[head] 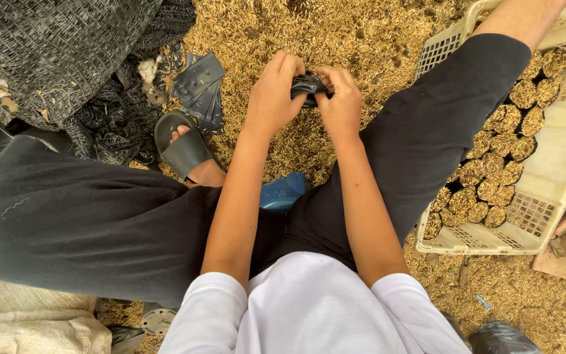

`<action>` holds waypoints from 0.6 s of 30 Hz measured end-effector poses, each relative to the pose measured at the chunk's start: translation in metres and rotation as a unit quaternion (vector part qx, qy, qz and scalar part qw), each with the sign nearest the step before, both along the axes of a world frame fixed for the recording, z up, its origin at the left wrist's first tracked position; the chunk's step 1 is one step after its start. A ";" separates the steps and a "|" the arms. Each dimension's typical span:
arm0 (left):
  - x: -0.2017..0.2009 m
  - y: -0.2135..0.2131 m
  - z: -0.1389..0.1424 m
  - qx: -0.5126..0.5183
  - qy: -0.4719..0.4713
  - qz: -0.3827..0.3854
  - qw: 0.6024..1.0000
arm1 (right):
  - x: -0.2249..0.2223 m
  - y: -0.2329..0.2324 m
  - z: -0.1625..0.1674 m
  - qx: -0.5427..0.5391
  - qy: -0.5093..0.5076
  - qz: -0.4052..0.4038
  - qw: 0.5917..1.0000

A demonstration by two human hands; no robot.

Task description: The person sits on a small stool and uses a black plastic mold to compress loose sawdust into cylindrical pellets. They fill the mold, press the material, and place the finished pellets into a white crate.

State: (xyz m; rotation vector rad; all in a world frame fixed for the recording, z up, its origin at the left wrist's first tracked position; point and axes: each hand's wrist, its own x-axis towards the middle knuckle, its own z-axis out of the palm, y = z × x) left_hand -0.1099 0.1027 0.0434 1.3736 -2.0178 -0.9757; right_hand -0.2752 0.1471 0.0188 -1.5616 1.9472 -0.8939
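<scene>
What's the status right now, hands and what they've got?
Left hand and right hand both gripping a small black plastic bag, above the husk-covered ground. Stack of black bags lies left; crate of filled bags right. Nothing blocking.

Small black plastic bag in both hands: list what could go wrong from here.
1. Both hands, left hand and right hand, pinch the small black plastic bag tightly; the thin film might tear.
2. If dropped, it could land in the loose husk litter on the ground.
3. The right leg lies against the cream plastic crate of filled bags and might jostle it.
</scene>
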 end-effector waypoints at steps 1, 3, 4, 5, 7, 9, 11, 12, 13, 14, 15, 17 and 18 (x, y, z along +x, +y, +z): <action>-0.001 0.000 0.000 -0.031 -0.017 0.006 0.999 | 0.002 0.000 -0.003 0.003 -0.032 -0.013 0.999; -0.002 0.000 -0.003 -0.092 -0.055 0.021 0.994 | 0.007 0.001 -0.008 0.012 -0.098 -0.038 0.994; -0.002 0.001 -0.006 -0.094 -0.066 0.065 0.991 | 0.008 0.001 -0.011 0.041 -0.178 -0.035 0.982; -0.002 0.002 -0.009 -0.099 -0.077 0.108 0.986 | 0.010 0.002 -0.013 0.069 -0.257 -0.032 0.963; 0.001 0.001 -0.016 -0.132 -0.101 0.141 0.976 | 0.011 0.002 -0.016 0.061 -0.266 -0.007 0.962; 0.002 0.001 -0.024 -0.187 -0.127 0.120 0.967 | 0.010 0.003 -0.019 -0.010 -0.124 0.037 0.992; 0.004 0.001 -0.034 -0.180 -0.080 0.055 0.979 | 0.008 0.002 -0.021 0.022 -0.097 0.000 0.995; 0.004 0.002 -0.038 -0.175 -0.057 0.021 0.983 | 0.007 0.001 -0.022 0.038 -0.084 -0.019 0.996; 0.004 0.003 -0.043 -0.124 -0.074 0.021 0.989 | 0.006 0.001 -0.024 0.025 -0.084 -0.003 0.996; 0.003 0.004 -0.048 -0.071 -0.090 0.020 0.993 | 0.006 0.001 -0.026 0.012 -0.084 0.013 0.996; 0.001 0.006 -0.053 -0.019 -0.105 0.020 0.994 | 0.007 0.001 -0.029 0.000 -0.083 0.030 0.996; -0.005 0.009 -0.062 -0.007 -0.111 0.059 0.992 | 0.010 0.004 -0.035 0.017 0.043 0.025 0.999; -0.008 0.011 -0.066 0.000 -0.115 0.079 0.990 | 0.012 0.006 -0.039 0.027 0.106 0.023 0.994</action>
